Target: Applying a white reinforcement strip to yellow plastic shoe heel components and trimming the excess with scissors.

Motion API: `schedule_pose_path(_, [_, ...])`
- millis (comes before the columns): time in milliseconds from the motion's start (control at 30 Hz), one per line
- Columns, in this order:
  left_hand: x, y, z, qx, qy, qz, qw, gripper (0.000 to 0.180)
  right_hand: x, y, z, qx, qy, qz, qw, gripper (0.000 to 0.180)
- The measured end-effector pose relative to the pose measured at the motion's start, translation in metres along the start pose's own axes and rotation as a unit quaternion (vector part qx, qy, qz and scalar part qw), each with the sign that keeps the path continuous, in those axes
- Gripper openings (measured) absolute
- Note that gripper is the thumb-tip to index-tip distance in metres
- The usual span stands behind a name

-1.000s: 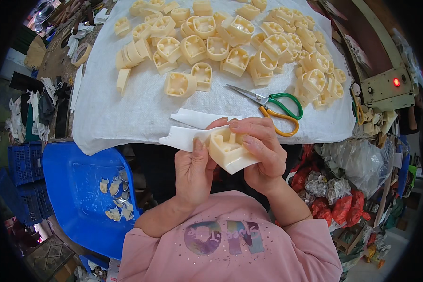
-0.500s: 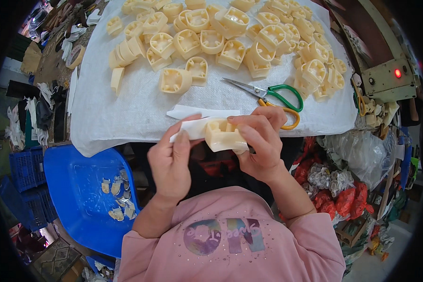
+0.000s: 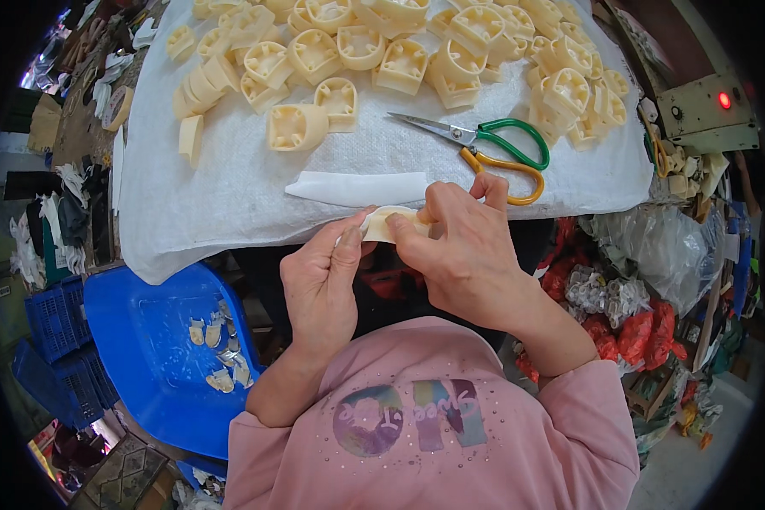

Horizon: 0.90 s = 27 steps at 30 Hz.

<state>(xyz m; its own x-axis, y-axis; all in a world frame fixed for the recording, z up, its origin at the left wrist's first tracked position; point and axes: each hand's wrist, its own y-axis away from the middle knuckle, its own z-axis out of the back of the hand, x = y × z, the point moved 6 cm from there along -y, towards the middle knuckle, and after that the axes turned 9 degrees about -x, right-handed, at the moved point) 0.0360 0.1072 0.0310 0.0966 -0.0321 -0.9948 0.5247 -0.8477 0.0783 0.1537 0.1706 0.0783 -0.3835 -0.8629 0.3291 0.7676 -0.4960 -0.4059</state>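
Just off the table's front edge, my two hands grip a cream plastic heel block [image 3: 382, 224]. White strip material shows along its left side, though how far round it goes is hidden. My left hand [image 3: 321, 279] pinches the left end between thumb and fingers. Across the block's face presses the thumb of my right hand [image 3: 470, 255], its other fingers curled behind the right end. A second white strip [image 3: 357, 188] lies flat on the cloth just beyond my hands. Scissors [image 3: 503, 158] with one green and one yellow handle lie open to the right of it.
Many similar cream blocks [image 3: 361, 48] are heaped over the far part of the white cloth [image 3: 229, 183]. At lower left stands a blue bin [image 3: 136, 340] with several small pieces inside. Red and clear plastic bags [image 3: 646, 336] sit at right, below a box with a red light [image 3: 710, 119].
The block has been turned in my hands, and the strip my left hand held out now lies against it. My right thumb has moved onto its face. The whole view has shifted slightly.
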Motion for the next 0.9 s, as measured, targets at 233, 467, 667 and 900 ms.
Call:
schedule_pose_path(233, [-0.01,0.002,-0.007,0.019,-0.147,-0.038,0.988,0.03,-0.001,0.011,-0.009,-0.009,-0.004,0.012,1.0,0.035])
schedule_pose_path(467, [-0.023,0.004,-0.015,0.094,-0.361,-0.129,0.919,0.044,-0.01,0.009,-0.015,-0.069,-0.04,0.02,0.997,0.034])
schedule_pose_path(667, [0.024,-0.008,-0.005,0.208,0.093,0.129,0.965,0.062,-0.021,0.013,-0.006,-0.117,-0.143,0.012,0.983,0.037])
schedule_pose_path(900, [0.034,0.005,-0.023,0.294,0.256,0.31,0.867,0.045,-0.012,0.012,-0.004,-0.061,-0.203,0.035,0.977,0.042])
